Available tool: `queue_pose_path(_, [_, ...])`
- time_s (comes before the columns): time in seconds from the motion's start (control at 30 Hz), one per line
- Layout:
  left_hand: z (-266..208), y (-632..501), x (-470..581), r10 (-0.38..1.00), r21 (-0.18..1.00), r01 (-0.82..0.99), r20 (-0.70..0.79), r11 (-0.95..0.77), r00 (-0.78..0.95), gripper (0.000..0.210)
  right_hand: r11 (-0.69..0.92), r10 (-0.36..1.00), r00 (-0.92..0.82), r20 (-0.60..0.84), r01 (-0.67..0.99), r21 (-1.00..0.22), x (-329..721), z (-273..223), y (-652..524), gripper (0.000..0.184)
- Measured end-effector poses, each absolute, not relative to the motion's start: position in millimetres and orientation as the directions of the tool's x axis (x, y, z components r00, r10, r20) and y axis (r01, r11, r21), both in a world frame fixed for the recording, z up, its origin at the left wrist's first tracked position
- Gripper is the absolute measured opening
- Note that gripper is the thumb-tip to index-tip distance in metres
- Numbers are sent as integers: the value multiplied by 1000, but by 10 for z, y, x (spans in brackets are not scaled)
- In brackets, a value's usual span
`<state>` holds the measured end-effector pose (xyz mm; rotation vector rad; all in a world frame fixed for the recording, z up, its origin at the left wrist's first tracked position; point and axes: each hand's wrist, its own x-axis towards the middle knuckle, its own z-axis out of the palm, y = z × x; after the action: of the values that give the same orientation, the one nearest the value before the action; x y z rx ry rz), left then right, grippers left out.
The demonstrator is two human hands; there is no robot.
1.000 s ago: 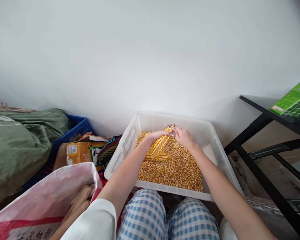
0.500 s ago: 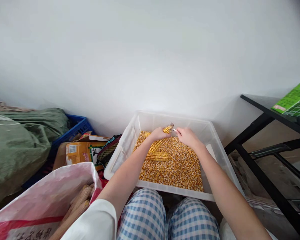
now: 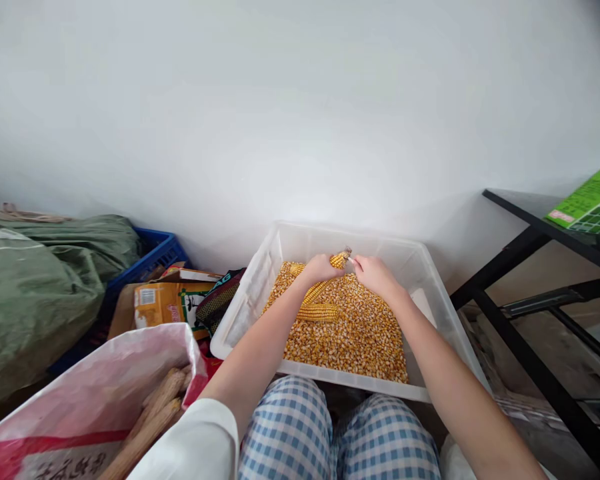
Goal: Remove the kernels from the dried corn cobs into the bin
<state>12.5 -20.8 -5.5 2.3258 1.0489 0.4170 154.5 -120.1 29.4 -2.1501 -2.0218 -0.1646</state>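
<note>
Over the far part of a clear plastic bin, my left hand is closed around an ear of corn, its tip pointing up and to the right. My right hand is closed on a small, thin metallic tool whose end meets the tip of that ear; its exact kind is too small to make out. Beneath both hands lie loose corn kernels. More ears of corn rest on the kernels below my left wrist, partly covered by my forearm.
To the left stands a white and red woven sack holding bare corncobs. Behind it are an orange package, a blue crate and a green tarp-like bag. A black metal frame carrying a green box stands right.
The tool's end has shifted slightly toward the ear's tip, and less of it shows. Both hands keep their grip in nearly the same place; the whole view has moved a little.
</note>
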Motion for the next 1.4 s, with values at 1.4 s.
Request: queue_pose_path(1.4, [-37,-288,176,851,413,753,121,-512,512,59,-143,956,182,228,974,-175,1521,186,-1155,37])
